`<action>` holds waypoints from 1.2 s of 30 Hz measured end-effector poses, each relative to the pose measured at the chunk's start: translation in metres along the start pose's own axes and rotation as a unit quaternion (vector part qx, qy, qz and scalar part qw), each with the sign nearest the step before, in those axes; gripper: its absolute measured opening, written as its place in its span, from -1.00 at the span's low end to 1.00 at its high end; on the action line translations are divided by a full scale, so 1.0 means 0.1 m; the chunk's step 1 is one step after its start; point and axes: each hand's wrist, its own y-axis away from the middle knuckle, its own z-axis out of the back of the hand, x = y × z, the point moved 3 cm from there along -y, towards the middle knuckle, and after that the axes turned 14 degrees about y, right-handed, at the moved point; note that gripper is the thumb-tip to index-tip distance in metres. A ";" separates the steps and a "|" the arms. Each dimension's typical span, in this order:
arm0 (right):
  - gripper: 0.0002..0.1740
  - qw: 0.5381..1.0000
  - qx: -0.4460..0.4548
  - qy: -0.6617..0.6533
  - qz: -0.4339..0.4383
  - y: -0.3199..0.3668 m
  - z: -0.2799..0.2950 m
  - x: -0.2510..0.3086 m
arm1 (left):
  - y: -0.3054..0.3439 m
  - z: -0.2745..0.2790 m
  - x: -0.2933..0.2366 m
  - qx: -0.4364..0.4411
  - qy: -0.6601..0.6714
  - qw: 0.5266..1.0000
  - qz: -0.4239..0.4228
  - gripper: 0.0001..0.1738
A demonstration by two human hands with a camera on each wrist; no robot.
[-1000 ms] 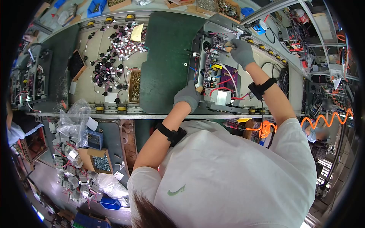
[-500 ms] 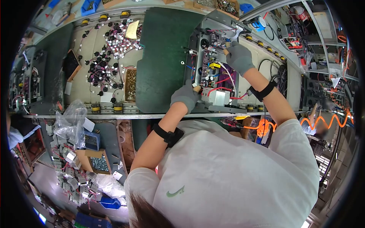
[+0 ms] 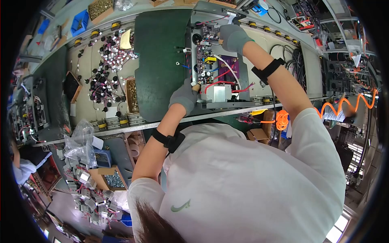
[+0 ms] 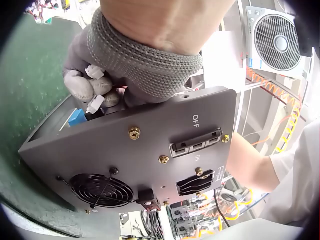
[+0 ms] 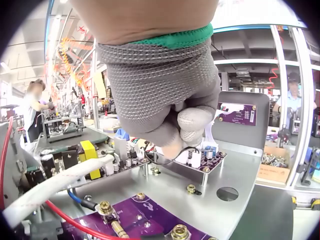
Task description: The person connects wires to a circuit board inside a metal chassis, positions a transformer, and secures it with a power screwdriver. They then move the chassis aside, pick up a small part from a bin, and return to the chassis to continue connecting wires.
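**Metal Case (image 4: 100, 145): Position and Hand Placement**

The metal case stands at the right-hand side of the green mat (image 3: 160, 60), with its top uncovered and its parts exposed.

Left hand (image 3: 184, 97): located at the near left corner of the case, over the side wall. The fingers are curled tight, with little gap between them, and pinch white plugs (image 4: 95, 104). A blue part (image 4: 77, 117) lies just beside the lower plug.

Right hand (image 3: 235, 37): located over the far part of the case. The fingers are bent and bunched just above the small circuit board (image 5: 216, 161). A thin black wire (image 5: 175, 158) curves at the fingertips; whether it is gripped cannot be told.

Case panel: carries a switch (image 4: 196, 143) between the marks OFF and ON, and a fan grille (image 4: 102, 190).

Case interior: a silver box (image 3: 219, 94) sits at the near end. A thick white cable (image 5: 60, 187) and a red cable (image 5: 75, 222) run near the purple board (image 5: 155, 215).

Left of the mat: a box of brass-coloured parts (image 3: 131, 95) and a pile of wired black parts (image 3: 106, 85).
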 end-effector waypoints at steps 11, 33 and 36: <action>-0.60 0.817 -0.032 -0.472 -0.330 0.14 -0.85 -0.49 | -0.08 -0.06 0.13 -0.036 0.029 0.999 -0.016 -0.46; -0.57 0.777 0.113 -0.546 -0.293 -0.22 -0.60 -0.15 | 0.02 -0.02 0.21 -0.063 0.083 0.994 -0.024 -0.44; -0.30 0.837 0.008 -0.443 -0.320 0.01 -0.44 -0.12 | 0.16 0.10 0.36 -0.103 0.159 0.981 -0.029 -0.48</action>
